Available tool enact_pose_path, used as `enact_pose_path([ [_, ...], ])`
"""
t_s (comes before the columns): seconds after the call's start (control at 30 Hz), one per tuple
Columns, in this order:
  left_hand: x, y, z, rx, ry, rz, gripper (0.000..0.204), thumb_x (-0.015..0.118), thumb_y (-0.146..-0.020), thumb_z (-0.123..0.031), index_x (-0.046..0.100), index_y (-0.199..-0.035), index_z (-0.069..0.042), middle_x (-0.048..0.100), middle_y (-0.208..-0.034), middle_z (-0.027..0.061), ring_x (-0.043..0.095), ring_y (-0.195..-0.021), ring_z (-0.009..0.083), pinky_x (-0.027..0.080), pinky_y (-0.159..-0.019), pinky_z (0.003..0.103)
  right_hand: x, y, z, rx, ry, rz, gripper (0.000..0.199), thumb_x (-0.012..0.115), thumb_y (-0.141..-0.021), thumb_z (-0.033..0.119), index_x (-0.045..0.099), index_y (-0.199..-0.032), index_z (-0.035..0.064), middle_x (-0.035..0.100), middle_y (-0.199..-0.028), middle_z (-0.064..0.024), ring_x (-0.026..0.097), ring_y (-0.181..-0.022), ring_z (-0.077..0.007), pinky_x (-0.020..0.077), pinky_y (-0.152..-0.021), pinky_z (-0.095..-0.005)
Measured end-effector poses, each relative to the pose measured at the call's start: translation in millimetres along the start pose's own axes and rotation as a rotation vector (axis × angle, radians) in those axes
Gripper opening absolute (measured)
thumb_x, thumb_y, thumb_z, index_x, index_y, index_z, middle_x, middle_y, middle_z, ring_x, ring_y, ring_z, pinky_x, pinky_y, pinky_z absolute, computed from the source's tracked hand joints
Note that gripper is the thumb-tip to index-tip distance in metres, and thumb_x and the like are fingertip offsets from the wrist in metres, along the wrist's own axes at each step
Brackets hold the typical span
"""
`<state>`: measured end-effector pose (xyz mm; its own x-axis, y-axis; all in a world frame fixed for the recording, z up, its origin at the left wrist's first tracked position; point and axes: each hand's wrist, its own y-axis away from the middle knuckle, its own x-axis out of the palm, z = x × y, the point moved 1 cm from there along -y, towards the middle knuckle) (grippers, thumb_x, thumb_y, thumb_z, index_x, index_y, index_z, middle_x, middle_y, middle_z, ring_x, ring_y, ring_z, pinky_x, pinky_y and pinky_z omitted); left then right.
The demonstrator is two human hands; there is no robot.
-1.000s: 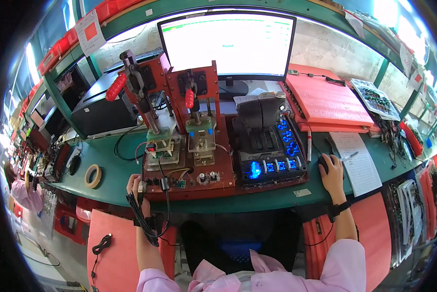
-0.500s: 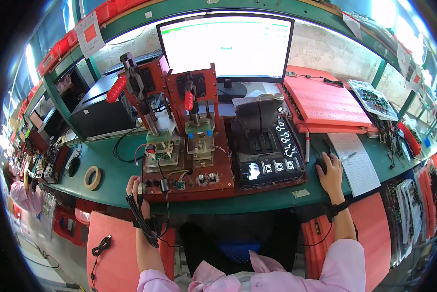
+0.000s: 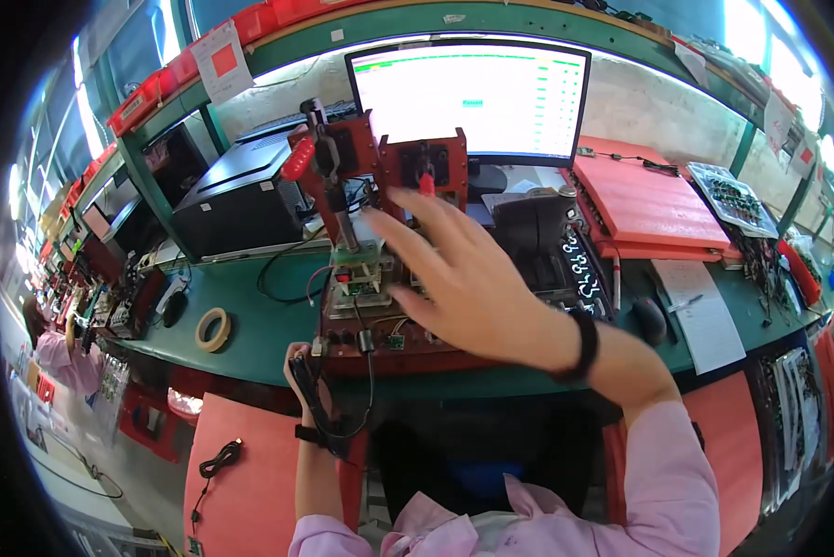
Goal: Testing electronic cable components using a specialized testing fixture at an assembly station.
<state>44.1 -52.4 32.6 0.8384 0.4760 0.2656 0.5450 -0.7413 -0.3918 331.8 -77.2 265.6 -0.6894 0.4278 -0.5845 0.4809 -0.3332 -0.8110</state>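
Observation:
My left hand [image 3: 297,364] is closed round a coiled black cable [image 3: 323,408] at the front left corner of a dark red test fixture [image 3: 454,360]. The cable's plug end is at the fixture's front edge; whether it is seated I cannot tell. My right hand [image 3: 468,288] is raised over the fixture, fingers spread and slightly blurred, holding nothing. It hides much of the fixture's right side. Beyond its fingertips stand two toggle clamps, one with a red handle [image 3: 298,160], the other with a red handle [image 3: 426,184]. A small circuit board [image 3: 361,282] sits beneath the left clamp.
A lit monitor [image 3: 473,102] stands behind. On the right are a black mouse [image 3: 650,320], a paper sheet [image 3: 705,325] with a pen [image 3: 684,304], and pink foam sheets [image 3: 654,204]. A tape roll [image 3: 213,330] lies left; another cable [image 3: 220,459] rests on lower foam.
My right hand has left the mouse and swung left and up over the fixture. My left hand still holds the cable. The whole view has shifted somewhat, and the screen's content has changed.

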Motion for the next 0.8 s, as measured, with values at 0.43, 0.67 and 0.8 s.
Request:
enact_pose_path([
  [0.43, -16.5, 55.0, -85.5, -0.636, 0.318, 0.292, 0.028, 0.046, -0.096, -0.03, 0.052, -0.083, -0.006, 0.05, -0.065, 0.0, 0.047, -0.056, 0.0081, 0.038, -0.052, 0.02, 41.6, -159.5, -28.2, -0.199, -0.001, 0.067, 0.02, 0.057, -0.085, 0.012, 0.051, -0.104, 0.0059, 0.06, -0.09, -0.0128, 0.063, -0.075, -0.0271, 0.0524, -0.067, -0.0359],
  [0.67, -22.0, 64.3, -76.3, -0.575, 0.305, 0.254, 0.023, 0.047, -0.095, -0.027, 0.052, -0.087, -0.006, 0.05, -0.066, 0.0005, 0.048, -0.057, 0.0094, 0.038, -0.05, 0.024, 61.5, -223.3, -98.4, 0.278, -0.216, -0.039, 0.027, 0.05, -0.093, 0.027, 0.059, -0.112, 0.0105, 0.063, -0.079, -0.0109, 0.064, -0.064, -0.0204, 0.0515, -0.052, -0.0337],
  [0.8, -33.4, 80.0, -77.3, -0.533, 0.354, 0.169, 0.019, 0.05, -0.093, -0.024, 0.053, -0.088, -0.006, 0.054, -0.072, 0.0024, 0.053, -0.064, 0.0123, 0.043, -0.055, 0.026, 52.9, -185.7, -106.2, 0.118, 0.078, -0.011, 0.028, 0.051, -0.09, 0.027, 0.064, -0.107, 0.0093, 0.064, -0.084, -0.0152, 0.064, -0.078, -0.0282, 0.0509, -0.068, -0.0344],
])
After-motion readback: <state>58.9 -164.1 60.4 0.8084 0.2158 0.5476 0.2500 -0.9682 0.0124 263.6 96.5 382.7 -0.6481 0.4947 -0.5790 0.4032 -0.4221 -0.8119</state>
